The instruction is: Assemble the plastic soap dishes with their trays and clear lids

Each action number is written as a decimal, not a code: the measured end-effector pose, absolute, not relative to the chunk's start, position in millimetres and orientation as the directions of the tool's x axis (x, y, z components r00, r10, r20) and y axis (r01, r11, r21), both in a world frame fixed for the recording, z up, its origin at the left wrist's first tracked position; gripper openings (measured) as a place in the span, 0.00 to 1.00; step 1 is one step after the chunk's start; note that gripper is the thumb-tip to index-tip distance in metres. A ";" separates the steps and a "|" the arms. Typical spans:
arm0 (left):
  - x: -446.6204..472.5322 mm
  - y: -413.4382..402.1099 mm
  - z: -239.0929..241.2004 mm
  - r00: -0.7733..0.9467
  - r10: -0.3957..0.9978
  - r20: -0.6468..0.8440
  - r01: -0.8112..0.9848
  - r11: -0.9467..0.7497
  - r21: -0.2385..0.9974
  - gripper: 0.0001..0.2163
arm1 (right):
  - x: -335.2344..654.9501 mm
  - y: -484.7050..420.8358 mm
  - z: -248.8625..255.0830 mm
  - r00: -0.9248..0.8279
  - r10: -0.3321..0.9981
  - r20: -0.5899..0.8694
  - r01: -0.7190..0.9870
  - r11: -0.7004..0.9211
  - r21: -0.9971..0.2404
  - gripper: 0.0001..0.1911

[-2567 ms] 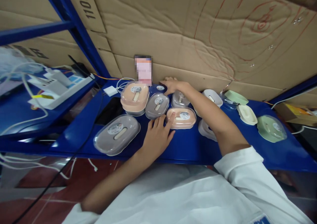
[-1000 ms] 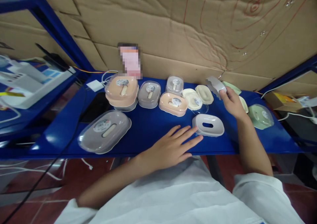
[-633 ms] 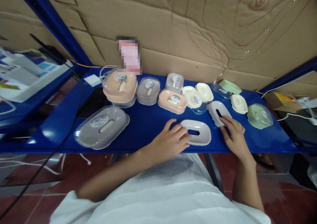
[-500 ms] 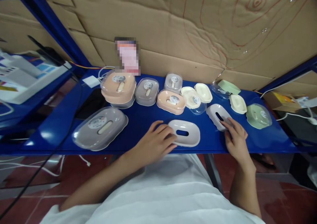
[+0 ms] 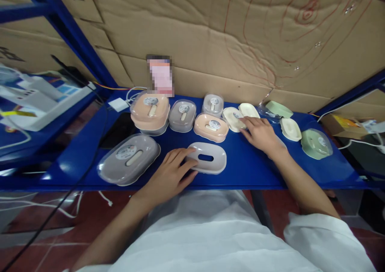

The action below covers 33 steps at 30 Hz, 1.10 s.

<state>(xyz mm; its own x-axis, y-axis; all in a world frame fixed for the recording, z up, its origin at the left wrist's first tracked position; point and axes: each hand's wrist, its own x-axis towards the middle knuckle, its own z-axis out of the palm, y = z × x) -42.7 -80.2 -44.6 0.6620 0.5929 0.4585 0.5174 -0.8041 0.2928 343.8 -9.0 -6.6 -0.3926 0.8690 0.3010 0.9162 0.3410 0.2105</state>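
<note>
1. Resting on the blue shelf (image 5: 249, 171), the left hand (image 5: 170, 175) lies with its fingers loosely spread, their tips touching the left end of a white soap-dish tray (image 5: 207, 158) with an oval slot in its middle; it grips nothing.
2. That white soap-dish tray sits near the shelf's front edge, just in front of the peach lidded soap box (image 5: 211, 127) and to the right of the large grey lidded soap box (image 5: 129, 164).
3. Behind and to the right of the white tray, the right hand (image 5: 261, 134) lies palm down, fingers extended and a little apart, its fingertips touching a cream soap-dish piece (image 5: 233, 118); nothing is pinched.
4. A second cream piece (image 5: 248, 110) lies just behind that hand, touching the first.
5. Further right of the white tray lie a third cream piece (image 5: 290, 128), a pale green tray (image 5: 278, 108) and a green lidded soap box (image 5: 316, 143).
6. Behind the white tray stand a small grey lidded box (image 5: 212, 104), a medium grey lidded box (image 5: 182, 115) and a stacked peach lidded box (image 5: 150, 110).
7. Brown cardboard (image 5: 210, 35) backs the shelf.
</note>
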 end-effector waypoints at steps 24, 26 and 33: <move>-47.6 -84.7 -38.4 0.457 0.540 0.707 0.362 -0.839 0.407 0.15 | 333.6 -160.9 -2.2 -0.393 0.893 0.220 0.866 0.440 -0.237 0.13; -44.5 -86.0 -37.9 0.475 0.531 0.702 0.360 -0.845 0.395 0.16 | 322.6 -173.1 -11.7 -0.400 0.886 0.234 0.833 0.458 -0.309 0.12; -32.4 -88.6 -37.5 0.508 0.519 0.688 0.405 -0.848 0.341 0.17 | 292.5 -153.8 -29.4 -0.418 0.690 0.590 0.690 0.664 -0.288 0.18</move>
<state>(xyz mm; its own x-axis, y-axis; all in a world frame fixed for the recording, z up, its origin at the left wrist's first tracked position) -32.4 -88.6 -37.5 0.5079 0.5190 0.6875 0.4047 -0.8483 0.3414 292.5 -153.8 -29.4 -0.4182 0.6904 0.5903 0.6903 0.6639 -0.2876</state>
